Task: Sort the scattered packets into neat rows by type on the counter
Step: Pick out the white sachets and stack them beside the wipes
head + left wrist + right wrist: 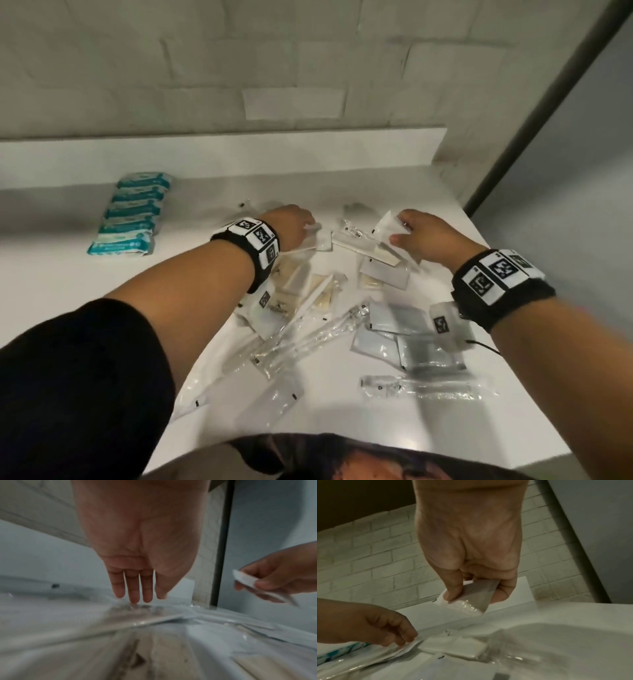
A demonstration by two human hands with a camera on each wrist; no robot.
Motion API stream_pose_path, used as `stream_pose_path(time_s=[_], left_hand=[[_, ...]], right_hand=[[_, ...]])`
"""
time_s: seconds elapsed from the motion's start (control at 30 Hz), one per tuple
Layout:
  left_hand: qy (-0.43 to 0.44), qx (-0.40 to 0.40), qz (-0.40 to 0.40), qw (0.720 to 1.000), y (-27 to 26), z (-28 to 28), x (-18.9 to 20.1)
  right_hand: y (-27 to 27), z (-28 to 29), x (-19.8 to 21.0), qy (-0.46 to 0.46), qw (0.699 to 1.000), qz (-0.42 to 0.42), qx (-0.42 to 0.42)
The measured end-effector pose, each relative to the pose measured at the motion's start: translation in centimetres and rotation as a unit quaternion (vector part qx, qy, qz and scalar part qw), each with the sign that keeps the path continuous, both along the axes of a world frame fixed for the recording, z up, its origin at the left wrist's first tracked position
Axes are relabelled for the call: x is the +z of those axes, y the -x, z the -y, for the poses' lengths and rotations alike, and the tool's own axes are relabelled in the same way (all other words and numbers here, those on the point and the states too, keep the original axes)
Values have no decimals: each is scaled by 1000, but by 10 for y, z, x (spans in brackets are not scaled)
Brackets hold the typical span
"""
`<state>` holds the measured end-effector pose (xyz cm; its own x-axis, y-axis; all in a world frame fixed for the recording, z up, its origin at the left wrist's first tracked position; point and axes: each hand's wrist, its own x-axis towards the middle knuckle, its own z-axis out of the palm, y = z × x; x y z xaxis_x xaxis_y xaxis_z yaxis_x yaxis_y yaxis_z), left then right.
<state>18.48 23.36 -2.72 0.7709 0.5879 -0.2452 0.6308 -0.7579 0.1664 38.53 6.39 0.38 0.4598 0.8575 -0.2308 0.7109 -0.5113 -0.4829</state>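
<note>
Many clear, white and beige packets (308, 308) lie scattered on the white counter (68, 274). My left hand (301, 226) reaches down at the far side of the pile, its straight fingers touching a clear packet (120, 615) that lies flat. To its right, my right hand (399, 228) pinches a small white packet (471, 601) between thumb and fingers, lifted a little above the pile. The same small white packet (245, 580) shows in the left wrist view. Several teal packets (130, 212) lie in a neat row at the far left.
Long clear packets (308, 339) and grey sachets (411, 339) lie near the front of the pile. A white upstand (222, 154) and a brick wall back the counter. The counter's right edge runs diagonally beside a dark post (548, 102).
</note>
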Motion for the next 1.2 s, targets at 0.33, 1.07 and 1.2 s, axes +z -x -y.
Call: stream_pose_path(time_s=[0.33, 1.07, 1.2], left_hand=[[-19, 39, -94, 995, -12, 3, -12], [79, 225, 303, 923, 59, 41, 32], [94, 245, 288, 921, 56, 37, 35]], right_hand=[[6, 30, 2, 156, 981, 36, 105], [1, 74, -3, 50, 997, 11, 49], [-5, 101, 0, 60, 995, -66, 43]])
